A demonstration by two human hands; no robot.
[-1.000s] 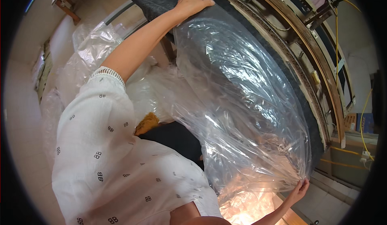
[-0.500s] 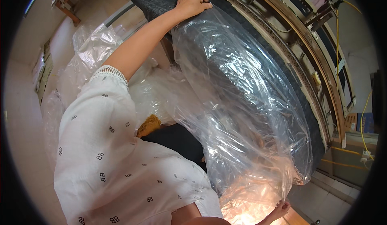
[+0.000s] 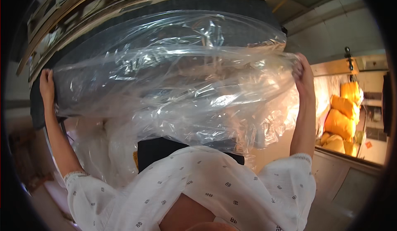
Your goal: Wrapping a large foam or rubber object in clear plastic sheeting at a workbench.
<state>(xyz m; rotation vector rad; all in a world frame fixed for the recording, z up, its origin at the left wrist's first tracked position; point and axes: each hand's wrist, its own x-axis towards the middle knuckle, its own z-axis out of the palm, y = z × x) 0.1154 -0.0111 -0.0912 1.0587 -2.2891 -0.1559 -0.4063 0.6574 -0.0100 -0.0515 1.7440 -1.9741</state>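
A wide see-through plastic sheet (image 3: 178, 82) is stretched from side to side between my two hands, wrinkled and shiny. At its left end my left hand (image 3: 47, 82) is closed on the edge. My right hand (image 3: 304, 71) has its fingers curled round the sheet's right end, where the plastic bunches up. Under and behind the sheet lies a long dark padded surface (image 3: 231, 8), partly seen through the plastic. More loose plastic hangs down toward my body, over dark cloth (image 3: 159, 152) at my lap.
Wooden and metal rails (image 3: 82, 7) run along the far side of the dark surface. To the right, a lit opening shows several yellow bundles (image 3: 341, 121). A wooden ledge (image 3: 331, 67) with a small dark fitting stands behind my right hand.
My view has swung round to the right and levelled out. My right hand has risen from low down, lifting the sheet's right end, and the plastic now spans between both hands.
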